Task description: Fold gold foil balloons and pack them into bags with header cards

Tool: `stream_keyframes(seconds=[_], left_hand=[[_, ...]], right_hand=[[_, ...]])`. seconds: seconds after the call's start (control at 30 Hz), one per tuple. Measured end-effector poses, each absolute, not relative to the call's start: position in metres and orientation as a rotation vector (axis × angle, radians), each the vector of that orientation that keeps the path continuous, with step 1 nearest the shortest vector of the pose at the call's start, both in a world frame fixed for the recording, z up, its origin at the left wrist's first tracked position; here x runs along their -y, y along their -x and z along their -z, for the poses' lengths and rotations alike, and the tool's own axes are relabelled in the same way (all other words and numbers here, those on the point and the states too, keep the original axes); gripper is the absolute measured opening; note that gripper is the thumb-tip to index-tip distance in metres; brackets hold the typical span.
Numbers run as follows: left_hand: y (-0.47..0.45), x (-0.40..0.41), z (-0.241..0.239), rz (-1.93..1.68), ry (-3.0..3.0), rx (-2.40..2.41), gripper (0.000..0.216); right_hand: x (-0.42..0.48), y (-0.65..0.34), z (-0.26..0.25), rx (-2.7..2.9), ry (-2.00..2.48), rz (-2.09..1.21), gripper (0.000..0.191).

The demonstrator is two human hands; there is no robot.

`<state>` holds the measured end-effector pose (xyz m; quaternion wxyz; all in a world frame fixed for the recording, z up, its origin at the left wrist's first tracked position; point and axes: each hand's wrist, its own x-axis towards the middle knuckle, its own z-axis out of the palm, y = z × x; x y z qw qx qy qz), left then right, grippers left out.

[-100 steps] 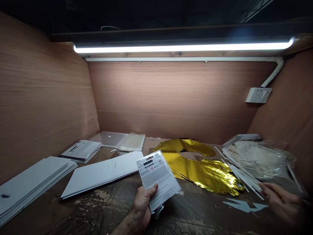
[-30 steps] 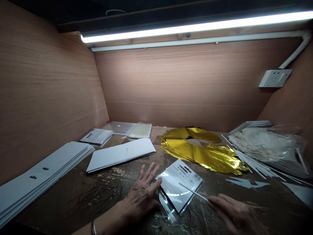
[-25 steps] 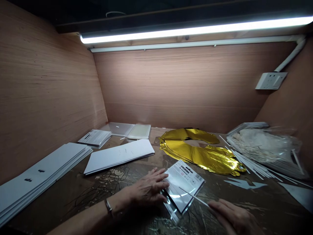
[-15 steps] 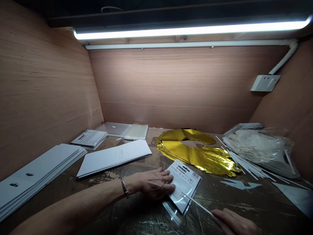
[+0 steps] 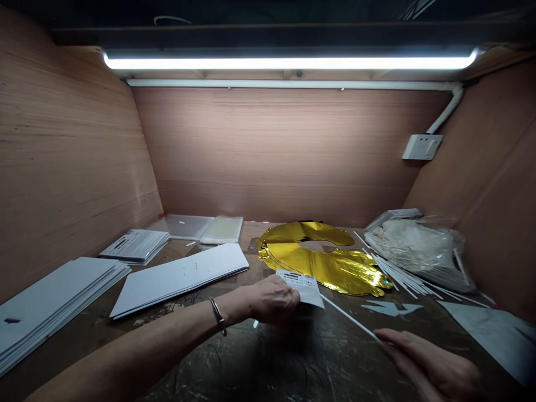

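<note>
My left hand [image 5: 274, 300], with a metal bangle at the wrist, is closed on the left side of a printed card packet [image 5: 307, 289]. The packet is tilted up off the table, and its lower part is hidden. Between the fingers and thumb of my right hand [image 5: 431, 360] is a thin white stick [image 5: 349, 318]. Its far end reaches the right edge of the packet; whether it goes inside I cannot tell. Just behind the packet lie gold foil balloons [image 5: 318, 265], flat and curved.
Stacks of white cards [image 5: 184, 276] and long white sheets [image 5: 58, 290] lie at the left. Printed packets [image 5: 136, 245] and clear plastic sleeves [image 5: 221, 230] sit behind them. On the right are loose white sticks [image 5: 402, 276], a plastic bag [image 5: 419, 245] and paper scraps [image 5: 391, 308].
My left hand has gone from lying flat on the packet to gripping it and tilting it up. My right hand, with the stick, has moved slightly right and up in view.
</note>
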<state>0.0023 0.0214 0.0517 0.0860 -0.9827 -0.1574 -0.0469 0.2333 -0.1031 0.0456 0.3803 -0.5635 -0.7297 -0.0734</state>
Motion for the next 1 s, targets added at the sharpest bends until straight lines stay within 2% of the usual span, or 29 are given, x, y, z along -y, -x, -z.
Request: stream_keyframes(seconds=[0.2,0.33,0.47,0.6,0.77,0.8,1.0], left_hand=[[-0.021,-0.023,-0.072,0.186,2.918,0.669,0.014],[-0.026,-0.026,-0.079,0.229,2.973,0.817,0.018],[-0.025,-0.029,-0.07,0.235,3.118,0.881,0.021],[-0.019,-0.022,-0.032,0.219,3.199,0.872,0.02],[-0.007,-0.018,0.012,0.132,3.149,1.033,0.062],[-0.006,-0.021,0.014,0.149,3.143,1.05,0.064],[-0.009,-0.042,0.001,0.138,3.18,0.998,0.048]], right_hand=[[0.099,-0.237,-0.074,1.972,1.303,0.425,0.021],[0.096,-0.239,-0.077,2.024,1.309,0.449,0.02],[0.095,-0.24,-0.069,1.976,1.441,0.278,0.021],[0.097,-0.237,-0.049,1.845,1.628,-0.029,0.023],[0.106,-0.236,-0.02,1.732,1.754,-0.289,0.024],[0.108,-0.237,-0.016,1.726,1.76,-0.323,0.024],[0.112,-0.241,-0.005,1.669,1.78,-0.418,0.027]])
